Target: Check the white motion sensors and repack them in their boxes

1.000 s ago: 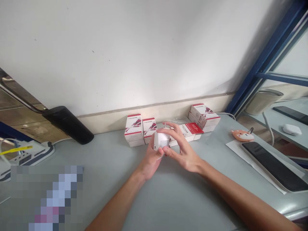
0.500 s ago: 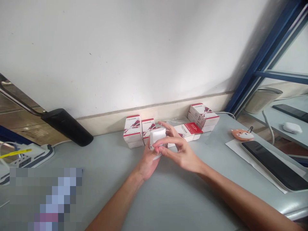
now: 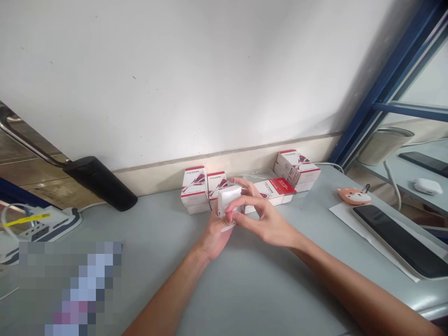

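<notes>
Both hands are gripping a white box (image 3: 228, 199) just above the table (image 3: 245, 289), near its back edge. The left hand (image 3: 215, 233) is cupping it from below, fingers curled around it. The right hand (image 3: 268, 221) is pinching its front with thumb and fingertips. Red cartons (image 3: 194, 189) are standing just behind, and a phone (image 3: 399, 240) is lying by the right edge.

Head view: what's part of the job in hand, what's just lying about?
In hand: white block, held by left hand and right hand; red-and-white boxes behind it.
Lying about: tablet, orange toy, black cylinder, power strip, steel cup.
</notes>
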Motion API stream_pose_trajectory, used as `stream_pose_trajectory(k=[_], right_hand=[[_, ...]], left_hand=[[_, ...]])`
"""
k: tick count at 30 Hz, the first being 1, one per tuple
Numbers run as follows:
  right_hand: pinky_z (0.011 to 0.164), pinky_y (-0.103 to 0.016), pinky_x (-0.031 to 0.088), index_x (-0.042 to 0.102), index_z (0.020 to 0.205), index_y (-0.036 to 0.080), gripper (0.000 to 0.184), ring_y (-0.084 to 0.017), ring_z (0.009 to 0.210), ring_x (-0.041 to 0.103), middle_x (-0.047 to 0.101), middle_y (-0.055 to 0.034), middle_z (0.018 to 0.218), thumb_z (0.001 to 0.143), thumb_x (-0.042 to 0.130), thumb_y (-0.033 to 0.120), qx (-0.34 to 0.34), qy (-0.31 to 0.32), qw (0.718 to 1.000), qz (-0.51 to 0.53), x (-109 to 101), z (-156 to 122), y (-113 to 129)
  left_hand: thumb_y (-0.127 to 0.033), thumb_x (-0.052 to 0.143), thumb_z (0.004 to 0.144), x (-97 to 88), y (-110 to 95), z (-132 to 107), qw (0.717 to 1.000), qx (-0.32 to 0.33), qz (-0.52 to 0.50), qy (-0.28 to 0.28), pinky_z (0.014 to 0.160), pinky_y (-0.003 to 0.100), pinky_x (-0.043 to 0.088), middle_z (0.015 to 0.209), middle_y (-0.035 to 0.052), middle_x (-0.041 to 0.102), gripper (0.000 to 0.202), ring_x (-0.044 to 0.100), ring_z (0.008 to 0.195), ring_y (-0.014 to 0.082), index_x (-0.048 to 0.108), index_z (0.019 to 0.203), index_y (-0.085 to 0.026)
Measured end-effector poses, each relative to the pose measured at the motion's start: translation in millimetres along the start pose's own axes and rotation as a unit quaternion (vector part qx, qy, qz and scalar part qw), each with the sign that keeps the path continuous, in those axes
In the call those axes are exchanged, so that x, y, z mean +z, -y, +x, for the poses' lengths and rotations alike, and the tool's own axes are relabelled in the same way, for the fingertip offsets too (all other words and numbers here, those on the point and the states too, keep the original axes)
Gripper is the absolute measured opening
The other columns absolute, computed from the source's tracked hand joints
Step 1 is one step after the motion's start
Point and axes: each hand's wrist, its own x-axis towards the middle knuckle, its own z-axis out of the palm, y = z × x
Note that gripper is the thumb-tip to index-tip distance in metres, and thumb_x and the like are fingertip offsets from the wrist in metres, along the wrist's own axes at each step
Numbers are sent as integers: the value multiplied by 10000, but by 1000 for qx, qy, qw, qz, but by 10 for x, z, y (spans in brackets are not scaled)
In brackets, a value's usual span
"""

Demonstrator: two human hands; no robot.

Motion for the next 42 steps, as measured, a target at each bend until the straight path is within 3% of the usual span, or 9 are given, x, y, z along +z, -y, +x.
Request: stream_pose_trajectory(k=[13, 17, 21, 24, 30, 33, 36, 39, 42], right_hand=[[1226, -524, 413, 774, 911, 315, 63, -280, 1633, 218, 578, -43, 1489, 958, 737, 335, -14, 14, 999, 29, -26, 28, -83], [1220, -538, 421, 759, 888, 306, 78, -276, 1614, 246, 649, -65, 1341, 958, 732, 325, -14, 5, 999, 33, -9, 21, -67], [850, -433, 650, 753, 886, 284, 97, -326, 1557, 335, 576, -98, 1397, 944, 741, 360, 7, 4, 998, 57, -39, 19, -62], [687, -375, 647, 750, 914, 272, 164, -335, 1422, 505, 578, -107, 1398, 959, 721, 427, 4, -25, 999, 34, -115, 47, -77], [842, -403, 604, 730, 1169, 271, 272, -239, 967, 732, 776, -58, 1062, 1061, 557, 452, -26, -129, 975, -181, -357, 131, -192], [1056, -516, 528, 757, 1193, 259, 356, -295, 1131, 713, 776, -90, 1203, 1096, 457, 425, -51, -155, 918, -362, -463, 152, -335], [1231, -624, 367, 743, 1303, 278, 414, -372, 1456, 530, 639, -115, 1502, 1101, 427, 454, -35, -128, 870, -475, -515, 150, -495], [1294, -662, 255, 744, 1306, 315, 462, -376, 1612, 320, 567, -70, 1599, 1117, 362, 493, -7, -61, 864, -500, -525, 130, -588], [1298, -631, 278, 734, 1286, 308, 465, -341, 1595, 357, 698, -32, 1449, 1131, 318, 445, -4, -26, 873, -488, -536, 122, -581]], left_hand=[[-344, 859, 829, -78, 70, -5, 1000, -9, -9, -6, 1005, 394, 464, 1223, 91, 693, 497, 574, 1250, 304, 707, 1292, -243], [-318, 861, 825, -77, 70, -17, 1000, -19, -19, -16, 960, 380, 464, 1304, 90, 662, 518, 585, 1183, 283, 694, 1312, -257], [-383, 856, 856, -86, 55, -21, 999, -36, -30, -1, 824, 332, 452, 1286, 91, 642, 544, 590, 1054, 239, 666, 1356, -281], [-486, 876, 825, -107, 67, -17, 997, -51, -56, 25, 734, 311, 420, 1138, 91, 649, 566, 572, 884, 194, 692, 1298, -235], [-716, 561, 965, -65, 59, -18, 987, -116, -113, 7, 653, 333, 415, 1033, 147, 684, 643, 587, 713, 196, 722, 1218, -147], [-676, 497, 1004, -30, -5, -10, 984, -120, -132, -20, 617, 333, 409, 1010, 150, 687, 624, 582, 657, 193, 717, 1209, -129], [-603, 518, 1014, -35, -70, 5, 982, -100, -150, -58, 594, 324, 414, 978, 130, 691, 526, 581, 632, 183, 720, 1164, -142], [-547, 556, 1003, -64, -100, 20, 981, -85, -148, -91, 578, 318, 421, 941, 115, 699, 445, 580, 610, 179, 717, 1144, -157], [-532, 585, 986, -88, -85, 34, 980, -90, -147, -97, 568, 320, 428, 931, 118, 712, 426, 589, 603, 184, 715, 1135, -155]])
